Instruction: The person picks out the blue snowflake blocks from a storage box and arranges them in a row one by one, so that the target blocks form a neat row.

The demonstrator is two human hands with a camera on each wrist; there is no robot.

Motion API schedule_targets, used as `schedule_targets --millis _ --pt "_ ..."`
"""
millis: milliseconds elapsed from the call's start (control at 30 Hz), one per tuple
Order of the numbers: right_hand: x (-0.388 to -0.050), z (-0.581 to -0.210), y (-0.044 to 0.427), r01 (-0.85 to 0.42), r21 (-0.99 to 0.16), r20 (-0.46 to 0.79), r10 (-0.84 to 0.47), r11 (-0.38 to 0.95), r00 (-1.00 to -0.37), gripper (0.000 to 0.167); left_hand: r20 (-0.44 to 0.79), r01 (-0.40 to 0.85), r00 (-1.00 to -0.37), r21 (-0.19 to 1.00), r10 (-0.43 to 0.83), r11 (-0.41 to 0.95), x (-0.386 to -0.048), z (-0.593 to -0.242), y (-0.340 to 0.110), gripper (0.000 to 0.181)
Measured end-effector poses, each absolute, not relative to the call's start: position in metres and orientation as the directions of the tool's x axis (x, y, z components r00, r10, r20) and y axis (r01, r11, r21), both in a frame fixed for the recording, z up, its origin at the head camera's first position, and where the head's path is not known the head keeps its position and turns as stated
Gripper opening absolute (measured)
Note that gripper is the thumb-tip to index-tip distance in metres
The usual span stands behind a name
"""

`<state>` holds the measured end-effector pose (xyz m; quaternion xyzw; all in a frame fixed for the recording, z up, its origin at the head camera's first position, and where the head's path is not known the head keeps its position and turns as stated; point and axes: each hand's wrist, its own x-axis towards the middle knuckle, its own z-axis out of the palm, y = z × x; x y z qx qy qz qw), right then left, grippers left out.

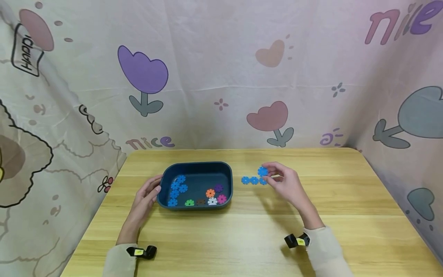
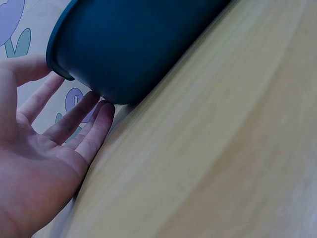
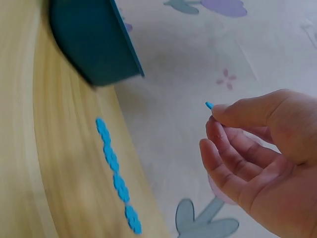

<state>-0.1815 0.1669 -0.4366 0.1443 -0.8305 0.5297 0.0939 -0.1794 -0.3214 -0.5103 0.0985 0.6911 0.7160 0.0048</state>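
A dark blue-green bin (image 1: 195, 208) stands on the table, with blue snowflake discs (image 1: 175, 185) along its left side and several discs of other colours at its front. My left hand (image 1: 144, 198) touches the bin's left end, thumb at the rim and fingers against the outer wall (image 2: 124, 59). Right of the bin, my right hand (image 1: 284, 181) pinches one blue snowflake disc (image 1: 262, 171) between thumb and index finger, raised off the table. Below it lies a row of blue snowflake discs (image 1: 254, 180), its right end partly covered by the hand; the right wrist view shows the row (image 3: 113, 161) whole.
The wooden table (image 1: 221, 246) has its far edge against a printed curtain (image 1: 207, 77). In the bin, an orange disc (image 1: 210, 193), a purple one (image 1: 219, 188), a pink one (image 1: 222, 199) and a green one (image 1: 189, 202) lie toward the front and right.
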Motion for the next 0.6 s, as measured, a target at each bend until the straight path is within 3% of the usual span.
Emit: schedule_targets --millis 233,600 --pt "-0.192 -0.452 0.191 -0.272 -0.89 0.265 -0.07 0.367 -0.962 0.035 0.133 0.131 -0.981 0.991 0.141 -0.025 -0.179 -0.51 -0.323 0.047" --pt "-0.198 -0.471 0.22 -0.189 -0.855 0.206 -0.019 0.482 -0.978 0.036 0.127 0.126 -0.982 0.992 0.142 -0.019 -0.18 -0.512 -0.323 0.046"
